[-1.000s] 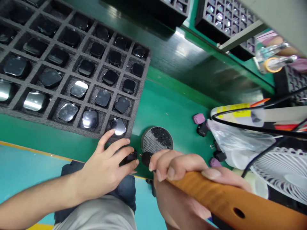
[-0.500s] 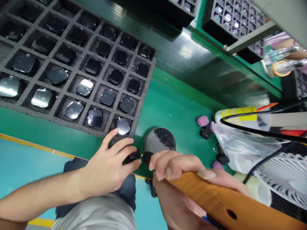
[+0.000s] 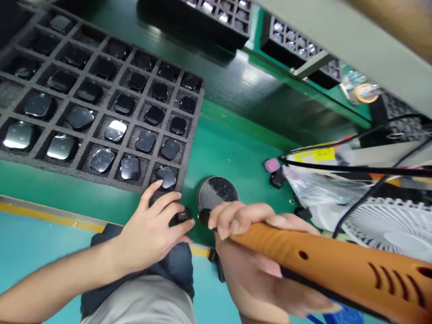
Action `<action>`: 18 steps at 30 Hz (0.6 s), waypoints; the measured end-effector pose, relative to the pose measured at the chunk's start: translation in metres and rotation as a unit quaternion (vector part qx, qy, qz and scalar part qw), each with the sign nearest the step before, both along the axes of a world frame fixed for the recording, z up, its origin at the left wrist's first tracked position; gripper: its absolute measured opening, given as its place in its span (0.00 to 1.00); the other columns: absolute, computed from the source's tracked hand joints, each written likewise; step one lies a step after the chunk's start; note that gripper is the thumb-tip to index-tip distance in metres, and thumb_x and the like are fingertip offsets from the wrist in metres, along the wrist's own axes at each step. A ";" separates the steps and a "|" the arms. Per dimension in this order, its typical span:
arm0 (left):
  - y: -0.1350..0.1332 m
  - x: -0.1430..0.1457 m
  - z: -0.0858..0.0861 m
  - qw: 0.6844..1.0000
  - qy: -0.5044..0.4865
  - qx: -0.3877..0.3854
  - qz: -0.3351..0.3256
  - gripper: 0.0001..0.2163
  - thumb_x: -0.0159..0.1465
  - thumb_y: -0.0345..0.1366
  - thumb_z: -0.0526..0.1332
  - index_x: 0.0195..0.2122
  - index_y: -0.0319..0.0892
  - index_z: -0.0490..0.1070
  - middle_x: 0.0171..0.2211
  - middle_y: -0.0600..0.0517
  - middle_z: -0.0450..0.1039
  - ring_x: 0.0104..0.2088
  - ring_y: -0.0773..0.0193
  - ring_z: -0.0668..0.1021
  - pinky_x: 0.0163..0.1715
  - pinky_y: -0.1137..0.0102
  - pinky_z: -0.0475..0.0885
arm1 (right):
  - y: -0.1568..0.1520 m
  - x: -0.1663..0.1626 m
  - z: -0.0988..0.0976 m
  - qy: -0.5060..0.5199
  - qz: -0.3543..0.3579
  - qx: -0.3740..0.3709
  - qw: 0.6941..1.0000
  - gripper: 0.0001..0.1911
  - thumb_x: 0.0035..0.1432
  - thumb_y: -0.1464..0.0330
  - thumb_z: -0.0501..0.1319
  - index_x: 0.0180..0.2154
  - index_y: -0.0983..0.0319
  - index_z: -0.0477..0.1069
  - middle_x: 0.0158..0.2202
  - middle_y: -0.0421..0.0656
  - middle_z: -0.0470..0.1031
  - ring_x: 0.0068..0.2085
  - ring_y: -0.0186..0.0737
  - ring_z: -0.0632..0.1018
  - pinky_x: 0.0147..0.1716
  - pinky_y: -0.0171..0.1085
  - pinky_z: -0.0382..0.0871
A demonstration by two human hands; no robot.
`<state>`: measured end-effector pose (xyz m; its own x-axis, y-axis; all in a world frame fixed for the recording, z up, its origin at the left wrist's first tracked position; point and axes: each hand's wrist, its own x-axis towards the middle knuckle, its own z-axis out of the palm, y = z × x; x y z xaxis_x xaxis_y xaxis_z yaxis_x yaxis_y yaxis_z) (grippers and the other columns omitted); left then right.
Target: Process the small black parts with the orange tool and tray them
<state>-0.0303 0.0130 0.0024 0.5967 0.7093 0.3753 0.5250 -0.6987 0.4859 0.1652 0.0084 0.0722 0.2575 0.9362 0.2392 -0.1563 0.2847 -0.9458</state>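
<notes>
My left hand (image 3: 151,231) curls at the table's front edge, thumb and fingers around a small black square device (image 3: 184,216). Its index fingertip lies close to a shiny dark watch-like unit (image 3: 168,176) in the corner cell of the grey foam tray (image 3: 101,179). My right hand (image 3: 241,219) is wrapped round an orange electric screwdriver (image 3: 313,252), its dark front end (image 3: 204,217) pointing left, just beside the black device. The bit's contact with the device cannot be made out. Behind them stands a round perforated dish (image 3: 207,198), partly covered with tiny black pieces, probably screws.
Pink (image 3: 271,165) and black (image 3: 276,179) blocks lie on the green table (image 3: 232,155). At right are a plastic bag (image 3: 307,189), a white fan (image 3: 391,225) and black cables (image 3: 354,168). More filled trays (image 3: 219,27) stand on a shelf behind.
The view has shifted slightly, so the tray and table sit a little further left. The screwdriver's rear end has swung up, showing more of its body. Both hands keep their grips.
</notes>
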 end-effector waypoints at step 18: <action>-0.004 0.000 0.006 1.000 -0.005 -0.028 -0.013 0.07 0.74 0.34 0.65 0.51 0.44 0.80 0.60 0.51 0.83 0.66 0.47 0.75 0.81 0.40 0.43 | 0.015 0.021 -0.017 0.018 -0.035 0.064 0.997 0.24 0.64 0.41 0.66 0.50 0.50 0.80 0.32 0.36 0.75 0.24 0.38 0.74 0.23 0.43 0.73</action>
<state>-0.0308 0.0090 0.0087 0.6119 0.7134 0.3415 0.5012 -0.6838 0.5303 0.1864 0.0235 0.0554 0.3321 0.8781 0.3443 -0.1654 0.4136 -0.8953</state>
